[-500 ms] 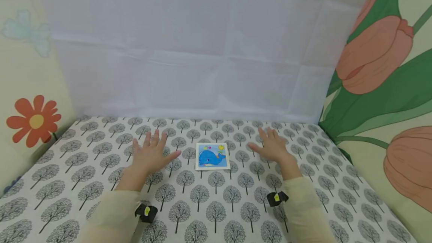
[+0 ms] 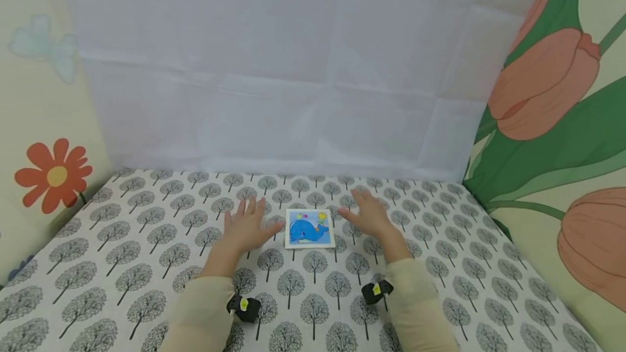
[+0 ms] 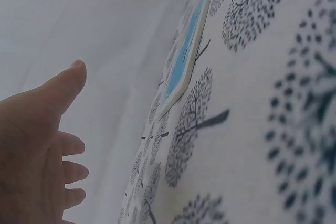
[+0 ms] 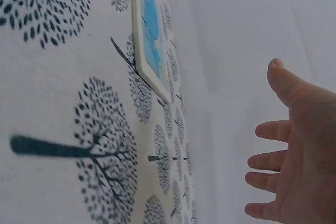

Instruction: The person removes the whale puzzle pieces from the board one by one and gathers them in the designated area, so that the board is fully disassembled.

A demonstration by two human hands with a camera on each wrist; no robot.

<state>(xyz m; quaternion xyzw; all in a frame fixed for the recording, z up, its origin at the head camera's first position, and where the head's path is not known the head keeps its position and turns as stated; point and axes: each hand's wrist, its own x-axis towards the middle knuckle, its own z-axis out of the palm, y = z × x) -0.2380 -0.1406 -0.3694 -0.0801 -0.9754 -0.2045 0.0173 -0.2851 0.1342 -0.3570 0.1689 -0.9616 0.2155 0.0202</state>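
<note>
A square picture puzzle or board with a white border [image 2: 310,228] lies flat on the cloth, showing a blue whale, a sun and small bright shapes. To its left is my left hand [image 2: 246,230], fingers spread and thumb pointing at the board's left edge. My right hand [image 2: 370,216] hovers at the other side, its thumb close to the upper right corner. Neither hand holds anything. The left wrist view shows the board [image 3: 185,51] edge-on, beyond the left thumb. In the right wrist view the right hand [image 4: 304,150] is raised above the cloth, palm visible.
A white tablecloth [image 2: 315,287] printed with grey trees covers the table. Behind it hangs a creased white sheet [image 2: 274,69]. Painted walls stand on both sides, with a red flower [image 2: 54,175] at left and large tulips [image 2: 543,86] at right. Each wrist wears a black strap camera.
Both hands have moved inward toward the board, the left going right and the right going left. The board stays in place on the cloth.
</note>
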